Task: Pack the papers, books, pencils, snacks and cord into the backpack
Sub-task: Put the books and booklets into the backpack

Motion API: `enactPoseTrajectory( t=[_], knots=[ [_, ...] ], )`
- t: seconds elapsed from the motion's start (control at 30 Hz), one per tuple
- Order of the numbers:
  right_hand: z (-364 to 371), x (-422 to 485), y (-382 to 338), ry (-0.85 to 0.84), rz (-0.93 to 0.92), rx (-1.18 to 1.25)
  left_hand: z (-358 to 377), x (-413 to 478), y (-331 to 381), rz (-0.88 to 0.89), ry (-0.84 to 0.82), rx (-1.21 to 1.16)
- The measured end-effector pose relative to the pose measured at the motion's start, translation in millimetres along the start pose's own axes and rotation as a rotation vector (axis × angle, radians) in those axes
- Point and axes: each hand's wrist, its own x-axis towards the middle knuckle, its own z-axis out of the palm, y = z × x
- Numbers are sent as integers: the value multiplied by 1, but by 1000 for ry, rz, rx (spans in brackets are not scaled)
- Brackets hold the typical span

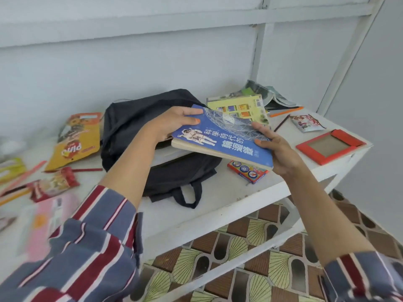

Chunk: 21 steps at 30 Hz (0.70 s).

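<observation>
From the head camera, the blue book point(222, 138) is held in the air over the black backpack point(135, 120), which lies on the white table point(218, 203). The left hand point(172, 123) grips the book's far left corner, thumb pressed on the cover; its other fingers are curled beneath and hidden. The right hand point(279, 151) grips the near right edge the same way, thumb on top and the rest out of sight under the book. The book covers most of the backpack's opening; a pale strip shows under it, and what it is cannot be told. Behind the book a yellow-green book point(242, 107) is partly covered, and an open magazine point(268, 94) lies beyond it by the wall. An orange pencil point(285, 111), a dark pencil point(281, 123), a small snack packet point(307, 123) and a red frame point(329, 146) lie to the right. A crayon box point(247, 171) sits just beside the backpack, half under the book's corner. To the left lie an orange snack bag point(76, 140) and a red snack packet point(54, 184). A pink packet point(43, 223) there is blurred, and the things at the left edge are cut off.
</observation>
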Motion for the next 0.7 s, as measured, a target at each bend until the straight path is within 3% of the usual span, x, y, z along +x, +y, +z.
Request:
enactPoseTrajectory(
  t=[0.3,0.43,0.57,0.7],
  knots=[
    [50,-9,46,-37,58,20,-43,-43,-45,-79,51,162],
    [47,-8,45,-61,68,-7,-55,-40,-57,37,266,285],
    [33,-8,39,-140,110,-30,-56,-30,-71,209,343,702],
    [23,-6,37,-186,128,-61,-54,-20,-80,177,377,976]
  ],
)
